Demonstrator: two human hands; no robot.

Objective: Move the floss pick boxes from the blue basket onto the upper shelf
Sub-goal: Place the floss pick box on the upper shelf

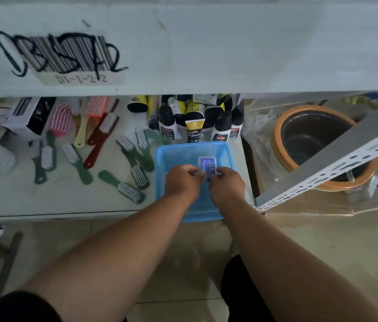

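Note:
A blue mesh basket (176,154) sits on the lower shelf at its right end, its near edge hanging over the shelf front. Inside it lies a clear floss pick box (207,165) with a blue label. Both hands are down in the basket. My left hand (182,181) pinches the box's near left corner. My right hand (227,184) pinches its near right corner. The upper shelf (229,49) spans the top of the view as a pale board with a barcode label scribbled over in black.
Several brushes (127,189) lie scattered on the lower shelf left of the basket. Shoe-polish bottles and tubes (192,126) stand just behind it. A slotted metal upright (322,175) and a stack of orange-rimmed bowls (311,140) are to the right.

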